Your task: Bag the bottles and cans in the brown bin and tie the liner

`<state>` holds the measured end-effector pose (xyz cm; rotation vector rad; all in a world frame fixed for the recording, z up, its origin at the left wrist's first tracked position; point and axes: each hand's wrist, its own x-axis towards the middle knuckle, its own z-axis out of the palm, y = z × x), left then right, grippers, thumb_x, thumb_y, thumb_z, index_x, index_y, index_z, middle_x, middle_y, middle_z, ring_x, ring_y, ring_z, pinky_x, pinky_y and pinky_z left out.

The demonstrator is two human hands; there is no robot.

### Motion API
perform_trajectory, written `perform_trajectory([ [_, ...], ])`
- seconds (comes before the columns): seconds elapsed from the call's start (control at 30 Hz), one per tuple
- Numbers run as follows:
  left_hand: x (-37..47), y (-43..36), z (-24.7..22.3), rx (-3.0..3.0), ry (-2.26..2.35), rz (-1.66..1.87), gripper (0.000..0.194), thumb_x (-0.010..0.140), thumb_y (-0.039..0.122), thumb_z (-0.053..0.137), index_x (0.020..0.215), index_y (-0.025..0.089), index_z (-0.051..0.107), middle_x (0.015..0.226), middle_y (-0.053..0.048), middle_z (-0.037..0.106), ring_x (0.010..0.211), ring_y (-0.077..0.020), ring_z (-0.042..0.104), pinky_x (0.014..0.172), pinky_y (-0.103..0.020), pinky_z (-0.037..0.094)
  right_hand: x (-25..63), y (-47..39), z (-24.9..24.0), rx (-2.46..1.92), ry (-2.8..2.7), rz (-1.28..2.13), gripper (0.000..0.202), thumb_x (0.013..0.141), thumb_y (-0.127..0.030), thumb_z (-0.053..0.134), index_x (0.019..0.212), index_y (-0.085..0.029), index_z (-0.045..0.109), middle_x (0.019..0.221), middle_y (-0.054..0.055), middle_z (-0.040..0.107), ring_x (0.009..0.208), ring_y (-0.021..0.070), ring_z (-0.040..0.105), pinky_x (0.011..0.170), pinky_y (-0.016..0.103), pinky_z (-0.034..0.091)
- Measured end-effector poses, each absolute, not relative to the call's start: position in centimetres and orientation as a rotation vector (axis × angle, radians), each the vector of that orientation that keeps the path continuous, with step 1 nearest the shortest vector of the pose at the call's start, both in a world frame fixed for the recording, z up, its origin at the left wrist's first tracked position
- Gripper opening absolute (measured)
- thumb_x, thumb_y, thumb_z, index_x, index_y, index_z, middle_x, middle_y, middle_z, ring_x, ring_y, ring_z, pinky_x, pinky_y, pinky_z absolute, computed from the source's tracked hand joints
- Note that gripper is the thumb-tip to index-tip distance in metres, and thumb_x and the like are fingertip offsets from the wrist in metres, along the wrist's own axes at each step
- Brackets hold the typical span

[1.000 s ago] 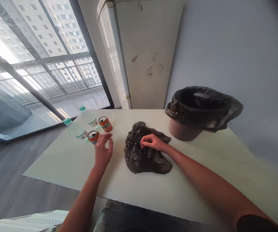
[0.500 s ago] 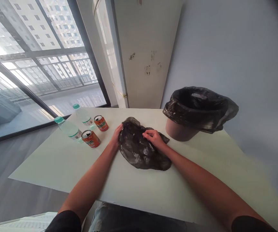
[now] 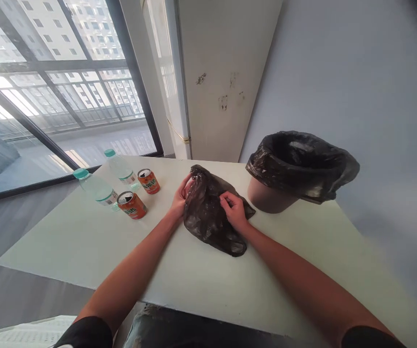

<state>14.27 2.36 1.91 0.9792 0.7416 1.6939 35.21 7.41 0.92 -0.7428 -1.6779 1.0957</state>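
A crumpled black plastic bag (image 3: 208,212) lies in front of me on the white table (image 3: 85,251). My left hand (image 3: 182,197) is at the bag's left side, its fingers curled around the edge and partly hidden behind the plastic. Over the bag's right part, my right hand (image 3: 233,208) is closed in a pinch on the black film. To the right stands a pinkish trash bin (image 3: 270,197), its rim covered by another black bag (image 3: 303,179) that hangs loosely over the outside.
Two orange drink cans (image 3: 132,205) and two clear plastic bottles with green caps (image 3: 96,188) stand on the table's left side. Behind the table are a tall off-white cabinet-like panel (image 3: 226,58) and a window (image 3: 59,87). A wall (image 3: 368,72) borders the right.
The plastic bag has been bunched narrower, with its top left edge lifted higher. My left hand has moved slightly up and curled around it; my right hand keeps its pinch.
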Motion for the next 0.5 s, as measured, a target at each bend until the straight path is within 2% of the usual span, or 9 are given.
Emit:
perform_trajectory([
  [0.1, 14.9, 2.5, 0.8, 1.115, 0.78, 1.586, 0.099, 0.063, 0.033, 0.102, 0.152, 0.032, 0.057, 0.151, -0.013, 0.061, 0.115, -0.0262, 0.073, 0.093, -0.031, 0.061, 35.3, 7.1, 1.0, -0.69, -1.7, 1.19, 0.044, 0.101, -0.052, 0.054, 0.069, -0.023, 0.049, 0.063, -0.003, 0.045, 0.06, 0.0148, 0.042, 0.06, 0.03, 0.035],
  [0.2, 15.7, 2.3, 0.3, 1.214, 0.817, 1.437, 0.085, 0.065, 0.034, 0.101, 0.141, 0.025, 0.063, 0.129, -0.012, 0.072, 0.098, -0.0225, 0.076, 0.084, -0.031, 0.061, 35.3, 7.3, 0.8, -0.638, -1.687, 1.277, 0.052, 0.099, -0.061, 0.058, 0.067, -0.023, 0.044, 0.064, -0.003, 0.042, 0.061, 0.0139, 0.038, 0.059, 0.029, 0.032],
  [0.3, 16.0, 2.1, 0.7, 1.283, 0.919, 1.513, 0.067, 0.069, 0.037, 0.098, 0.127, 0.02, 0.068, 0.109, -0.009, 0.076, 0.094, -0.0208, 0.073, 0.085, -0.031, 0.059, 35.2, 7.7, 0.3, -0.636, -1.52, 1.397, 0.042, 0.095, -0.061, 0.066, 0.083, -0.025, 0.048, 0.065, -0.006, 0.04, 0.059, 0.0127, 0.036, 0.056, 0.027, 0.029],
  [0.33, 15.9, 2.0, 0.9, 1.297, 0.979, 1.576, 0.065, 0.069, 0.038, 0.098, 0.124, 0.019, 0.069, 0.106, -0.008, 0.076, 0.094, -0.0203, 0.072, 0.085, -0.03, 0.058, 35.2, 7.9, 0.2, -0.637, -1.482, 1.448, 0.038, 0.094, -0.06, 0.068, 0.093, -0.026, 0.05, 0.066, -0.008, 0.041, 0.057, 0.0124, 0.035, 0.055, 0.026, 0.028],
  [0.4, 15.5, 2.0, 1.3, 1.286, 1.105, 1.716, 0.056, 0.072, 0.042, 0.095, 0.117, 0.02, 0.07, 0.105, -0.006, 0.076, 0.096, -0.0204, 0.07, 0.086, -0.03, 0.057, 34.9, 8.2, -0.1, -0.647, -1.505, 1.518, 0.044, 0.09, -0.06, 0.073, 0.111, -0.028, 0.052, 0.064, -0.01, 0.041, 0.056, 0.0122, 0.035, 0.054, 0.025, 0.027],
  [0.43, 15.1, 2.0, 1.4, 1.243, 1.154, 1.787, 0.049, 0.075, 0.044, 0.093, 0.112, 0.02, 0.071, 0.105, -0.005, 0.076, 0.097, -0.0211, 0.069, 0.088, -0.031, 0.057, 34.7, 8.3, -0.2, -0.657, -1.567, 1.527, 0.048, 0.087, -0.06, 0.076, 0.114, -0.027, 0.055, 0.063, -0.01, 0.041, 0.056, 0.0121, 0.036, 0.054, 0.025, 0.028],
  [0.5, 14.3, 2.0, 1.4, 1.05, 1.173, 1.919, 0.032, 0.082, 0.045, 0.086, 0.098, 0.02, 0.072, 0.099, -0.004, 0.075, 0.103, -0.0229, 0.067, 0.091, -0.032, 0.056, 34.5, 8.4, -0.3, -0.678, -1.744, 1.505, 0.047, 0.081, -0.062, 0.079, 0.1, -0.023, 0.063, 0.061, -0.008, 0.042, 0.056, 0.0118, 0.037, 0.055, 0.026, 0.029],
])
